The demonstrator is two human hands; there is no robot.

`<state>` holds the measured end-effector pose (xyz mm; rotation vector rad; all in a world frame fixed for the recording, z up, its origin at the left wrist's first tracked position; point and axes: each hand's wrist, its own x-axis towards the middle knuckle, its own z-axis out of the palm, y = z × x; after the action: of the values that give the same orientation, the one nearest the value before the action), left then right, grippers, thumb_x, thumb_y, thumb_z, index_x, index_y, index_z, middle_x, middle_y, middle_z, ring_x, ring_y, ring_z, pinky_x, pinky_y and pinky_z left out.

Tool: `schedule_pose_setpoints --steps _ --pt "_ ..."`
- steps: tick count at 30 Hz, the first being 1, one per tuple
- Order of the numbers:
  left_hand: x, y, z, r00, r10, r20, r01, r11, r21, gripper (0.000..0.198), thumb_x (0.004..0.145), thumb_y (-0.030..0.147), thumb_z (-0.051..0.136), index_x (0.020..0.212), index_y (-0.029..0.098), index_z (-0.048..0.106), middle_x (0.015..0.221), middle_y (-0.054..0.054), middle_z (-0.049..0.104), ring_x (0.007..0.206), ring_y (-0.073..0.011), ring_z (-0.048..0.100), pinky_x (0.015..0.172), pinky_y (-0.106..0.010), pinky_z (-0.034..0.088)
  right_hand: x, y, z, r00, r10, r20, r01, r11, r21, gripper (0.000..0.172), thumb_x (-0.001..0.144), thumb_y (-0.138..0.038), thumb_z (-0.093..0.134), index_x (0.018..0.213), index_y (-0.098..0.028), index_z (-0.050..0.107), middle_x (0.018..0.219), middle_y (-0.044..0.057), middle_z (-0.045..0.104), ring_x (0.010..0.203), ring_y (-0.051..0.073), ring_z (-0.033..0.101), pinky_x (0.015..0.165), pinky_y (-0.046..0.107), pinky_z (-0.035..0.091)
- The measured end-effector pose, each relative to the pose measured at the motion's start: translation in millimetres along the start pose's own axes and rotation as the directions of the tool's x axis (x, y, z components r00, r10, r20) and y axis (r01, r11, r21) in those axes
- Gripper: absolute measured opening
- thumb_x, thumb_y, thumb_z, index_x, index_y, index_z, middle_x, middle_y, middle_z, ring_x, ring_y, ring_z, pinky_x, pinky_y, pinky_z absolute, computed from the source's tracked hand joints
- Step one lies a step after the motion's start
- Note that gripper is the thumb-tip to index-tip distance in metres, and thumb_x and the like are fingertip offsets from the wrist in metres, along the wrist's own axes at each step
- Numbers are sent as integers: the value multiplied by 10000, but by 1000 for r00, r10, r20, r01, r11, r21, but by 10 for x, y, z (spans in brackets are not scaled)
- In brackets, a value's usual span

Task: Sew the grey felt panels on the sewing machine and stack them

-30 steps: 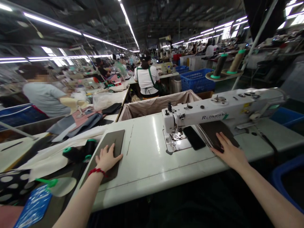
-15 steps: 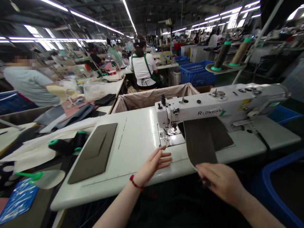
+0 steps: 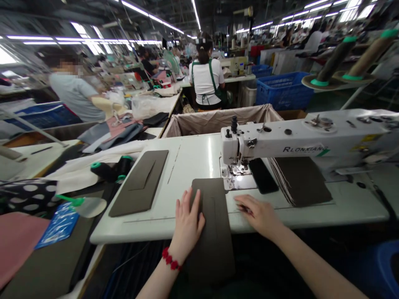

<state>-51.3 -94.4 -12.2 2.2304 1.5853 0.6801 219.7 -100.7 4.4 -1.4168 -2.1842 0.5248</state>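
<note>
A long dark grey-brown fabric panel (image 3: 215,224) lies over the front edge of the white table, left of the needle area. My left hand (image 3: 188,218) rests on its left edge with the fingers spread. Just right of the panel, my right hand (image 3: 257,214) is closed around a small dark object, too blurred to name. The sewing machine (image 3: 274,145) stands behind. A black phone (image 3: 263,176) lies beside its needle plate, and a stack of dark fabric pieces (image 3: 304,180) is under the machine arm.
Dark panels (image 3: 140,182) lie on the table's left part. Black thread spools (image 3: 102,170) and a blue packet (image 3: 59,224) are farther left. A cloth-lined bin (image 3: 215,120) stands behind the table. A person in a white shirt (image 3: 207,83) sits beyond it.
The panel my right hand held has moved left, off the stack, to beside my left hand. My right hand has let go of it. The phone has come into view, and the view has shifted right.
</note>
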Motion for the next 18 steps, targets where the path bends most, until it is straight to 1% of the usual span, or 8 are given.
schedule_pose_setpoints --steps 1,3,4,6,8,11,15,18 --pt "-13 -15 -8 993 100 60 -106 989 103 668 909 141 435 1513 292 192 1557 -70 246 1448 -286 174 1172 -543 149 163 54 28 1000 15 -5 -16 995 -103 474 901 -173 439 1361 -279 470 1362 36 555 1070 185 616 839 302 506" --pt "-7 -5 3 950 226 214 -267 946 184 628 932 124 375 1507 312 207 1558 -28 258 1443 -242 207 1176 -493 180 460 130 102 999 40 21 -32 958 -286 590 882 -159 442 1451 -288 350 1475 37 432 1024 204 643 780 327 534" --pt "7 8 11 934 245 259 -300 932 202 608 946 147 369 1507 314 203 1555 -22 268 1434 -231 234 1172 -473 203 575 159 137 998 53 35 -37 934 -355 622 872 -149 445 1467 -282 321 1493 43 402 968 205 663 740 328 541" --pt "52 31 13 933 233 275 -300 925 233 573 967 233 391 1506 308 212 1540 -31 302 1407 -238 290 1157 -464 236 709 213 187 996 73 52 -43 899 -437 639 857 -134 456 1468 -269 326 1491 54 401 871 201 684 684 321 542" --pt "124 35 -6 934 224 279 -291 929 230 587 958 321 443 1504 297 228 1496 -52 373 1359 -254 356 1135 -464 275 713 267 208 996 73 54 -41 894 -446 626 849 -143 474 1450 -275 360 1476 49 424 865 201 685 683 317 541" --pt "302 19 -26 924 236 302 -299 937 182 655 907 426 532 1491 282 272 1440 -75 432 1313 -276 399 1113 -468 311 587 328 209 997 63 35 -43 911 -409 585 864 -175 473 1431 -285 381 1477 32 427 953 209 668 724 320 539" --pt "651 23 37 882 333 333 -378 922 79 701 856 528 577 1459 266 336 1525 -76 313 1404 -292 273 1163 -490 211 489 336 198 998 62 14 -52 925 -377 494 886 -184 456 1376 -245 435 1498 54 393 981 214 658 760 328 528" --pt "883 57 90 864 369 343 -406 913 38 683 849 561 572 1432 261 380 1552 -71 267 1426 -291 232 1164 -480 200 520 328 188 998 50 35 -34 936 -349 366 902 -230 462 1263 -237 523 1508 70 373 931 207 669 741 318 525"
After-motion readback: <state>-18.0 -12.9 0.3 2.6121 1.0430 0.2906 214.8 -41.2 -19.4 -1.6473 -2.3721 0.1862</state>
